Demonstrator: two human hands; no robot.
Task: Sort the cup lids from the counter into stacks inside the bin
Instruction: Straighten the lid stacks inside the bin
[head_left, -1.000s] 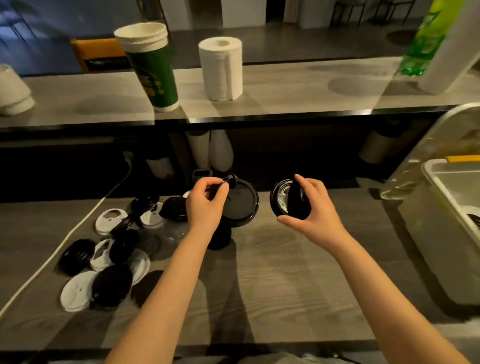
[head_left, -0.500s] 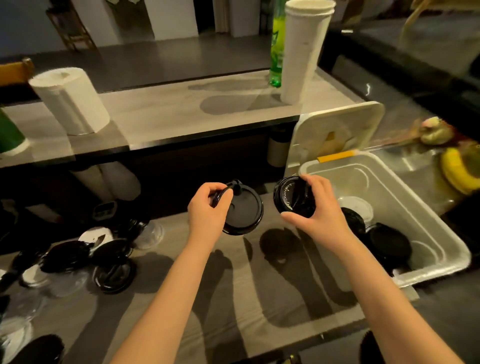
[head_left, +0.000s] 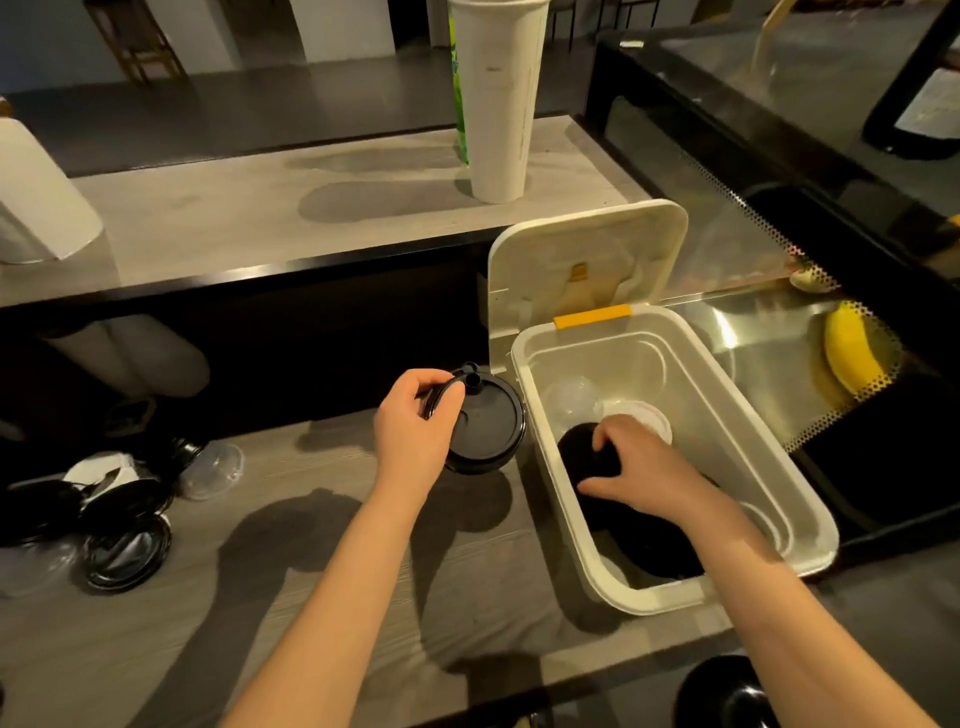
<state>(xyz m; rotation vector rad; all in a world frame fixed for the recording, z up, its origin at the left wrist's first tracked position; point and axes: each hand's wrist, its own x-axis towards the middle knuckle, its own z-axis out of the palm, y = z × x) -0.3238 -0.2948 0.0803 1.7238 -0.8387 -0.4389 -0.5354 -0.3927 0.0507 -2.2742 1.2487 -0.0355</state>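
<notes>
Head view, reading from the left: a scatter of loose black, white and clear plastic cup lids (head_left: 124, 519) lies on the grey wood-grain counter (head_left: 311, 597), well to the left of the left hand (head_left: 415, 431). That hand keeps the hold it had half a second ago. Its thumb and curled fingers pinch the left rim of a large black round plastic lid with a raised spout (head_left: 488, 431), which hangs tilted in the air just left of the white rectangular plastic bin (head_left: 550, 488). The change is further right: the right hand (head_left: 639, 467) is no longer up over the counter beside the bin. It is now down inside, fingers curled over its small black round plastic lid (head_left: 576, 452) as the lid meets a dark pile on the bin floor. I judge this lid to be at the point of being stacked and not yet let go, with the left hand's lid next in line. Just beyond the right fingertips sit a white round lid (head_left: 652, 415) and a clear round lid (head_left: 571, 399). Below the wrist, towards the person, lies a wider stack of black lids (head_left: 644, 545). The gripped lid looks matte and dark and is mostly hidden by the fingers, so how squarely it sits cannot be made out.
</notes>
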